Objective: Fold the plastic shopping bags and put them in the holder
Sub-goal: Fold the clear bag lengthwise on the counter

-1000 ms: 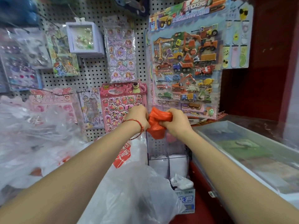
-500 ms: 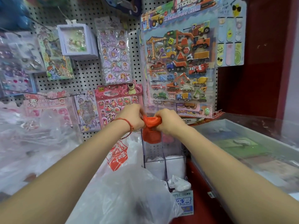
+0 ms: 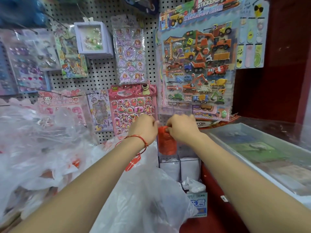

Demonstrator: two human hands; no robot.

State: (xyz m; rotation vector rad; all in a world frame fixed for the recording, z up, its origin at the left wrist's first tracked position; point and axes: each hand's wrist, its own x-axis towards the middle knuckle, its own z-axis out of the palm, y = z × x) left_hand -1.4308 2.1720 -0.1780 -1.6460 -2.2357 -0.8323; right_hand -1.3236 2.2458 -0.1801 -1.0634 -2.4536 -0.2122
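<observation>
Your folded red bag (image 3: 166,143) sits at frame centre, partly inside the clear holder (image 3: 186,152). Your right grip (image 3: 181,129) pinches its top; whether your left grip (image 3: 144,127) holds, I cannot tell. Light, soft, likely springy: press at the top fold.

The orange-red bag (image 3: 167,143) is seen as thin, crinkled plastic, the holder (image 3: 189,160) as clear, glossy plastic, the loose bags (image 3: 144,202) as filmy, translucent plastic.
</observation>
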